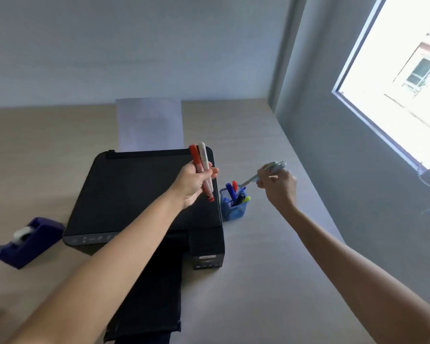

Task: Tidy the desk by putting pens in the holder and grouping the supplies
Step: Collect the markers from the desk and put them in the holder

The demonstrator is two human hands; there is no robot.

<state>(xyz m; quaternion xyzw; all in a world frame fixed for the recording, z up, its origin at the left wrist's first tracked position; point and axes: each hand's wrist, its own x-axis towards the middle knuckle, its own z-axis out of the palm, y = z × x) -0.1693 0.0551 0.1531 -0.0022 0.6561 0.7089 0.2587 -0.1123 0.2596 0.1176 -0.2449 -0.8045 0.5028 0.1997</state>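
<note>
A blue mesh pen holder (pixel 233 210) stands on the desk right of the printer, with several pens (pixel 235 192) sticking out of it. My left hand (pixel 193 186) hovers over the printer's right edge, gripping two markers upright: an orange one (pixel 195 155) and a white one (pixel 204 157). Just right of and above the holder, my right hand (pixel 278 186) grips a pale green pen (pixel 250 180), its lower end slanting down toward the holder's mouth.
A black printer (pixel 134 194) with paper (pixel 149 122) in its rear feed fills the desk's middle. A dark blue tape dispenser (pixel 30 242) sits at the left. A wall with a bright window (pixel 397 78) bounds the desk on the right.
</note>
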